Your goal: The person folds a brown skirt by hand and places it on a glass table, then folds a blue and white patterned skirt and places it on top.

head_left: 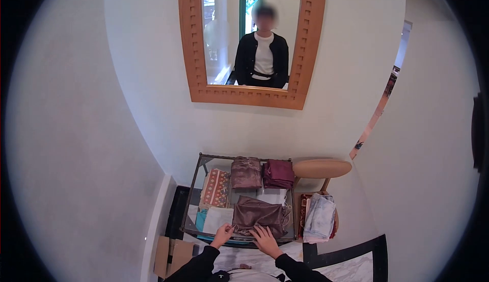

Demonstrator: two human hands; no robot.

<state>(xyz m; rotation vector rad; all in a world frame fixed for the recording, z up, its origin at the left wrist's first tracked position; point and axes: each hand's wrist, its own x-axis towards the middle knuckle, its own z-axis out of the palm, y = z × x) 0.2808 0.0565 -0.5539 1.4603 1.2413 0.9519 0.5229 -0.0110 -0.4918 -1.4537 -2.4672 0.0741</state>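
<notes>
A shiny brown drawstring bag lies spread at the front of a glass-topped table with a dark metal frame. At the bag's near left corner, my left hand pinches its corded edge between thumb and fingers. My right hand rests on the bag's near edge, fingers spread and lying flat. Thin cords show along the bag's near and right edges. Behind it sit a folded brown bundle with ties and a folded maroon cloth. A patterned orange and cream cloth lies to the left.
White folded cloth and a turquoise piece lie at the table's left front. On the right, a chair with a tan backrest carries folded fabrics. Cardboard stands at lower left. A wood-framed mirror hangs above, reflecting a person.
</notes>
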